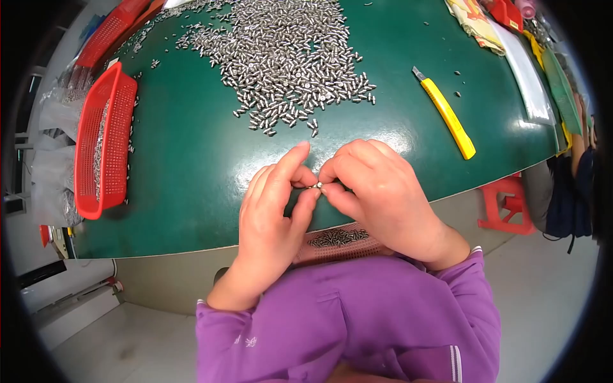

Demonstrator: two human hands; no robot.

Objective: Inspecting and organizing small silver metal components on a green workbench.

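Head view looks down on a green desk (191,159), and both hands meet just above its near edge. The left hand (274,204) and the right hand (377,191) pinch together one small metal part (317,186). The part sits exactly between the two hands, held at the tips of the thumbs and the first fingers (297,153), so neither hand is clearly nearer to it. Both hands are closed on it in a fine pinch, and the other fingers are curled. The part is very small; its long axis seems to run left to right, from one hand to the other, but I cannot tell this surely.

Further from the person, well apart from the hands, lies a big heap of similar metal pieces (287,57). A red basket (105,143) stands at the left side of the desk. A yellow utility knife (447,115) lies at the right, pointing away at a slant. Below the hands, near the purple sleeves (345,313), a pink tray (338,246) holds some more of the pieces.
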